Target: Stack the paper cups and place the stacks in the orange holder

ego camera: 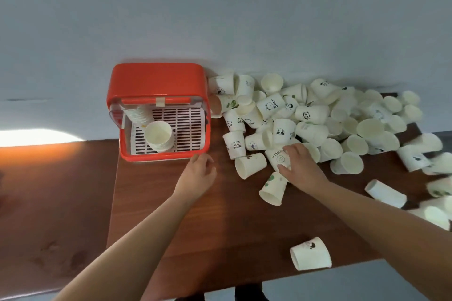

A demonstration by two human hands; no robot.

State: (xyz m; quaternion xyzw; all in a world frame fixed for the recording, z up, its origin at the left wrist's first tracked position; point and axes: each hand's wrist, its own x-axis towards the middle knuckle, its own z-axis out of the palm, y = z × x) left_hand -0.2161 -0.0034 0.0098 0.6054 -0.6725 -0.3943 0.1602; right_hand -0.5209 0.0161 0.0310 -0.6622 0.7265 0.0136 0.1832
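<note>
Our right hand [299,165] is curled around one paper cup [277,157] at the near edge of the heap [330,117]. The orange holder [156,78] stands to the left of this grip, and our left hand [198,175], loose and empty, is nearer to it.

Brown table [220,239]: orange holder [156,80] back left; paper cups [310,115] heaped right; stray cup [310,253] near front edge.

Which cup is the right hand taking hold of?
The cup printed HELLO, at the near edge of the pile; the right hand curls round it alone.
</note>
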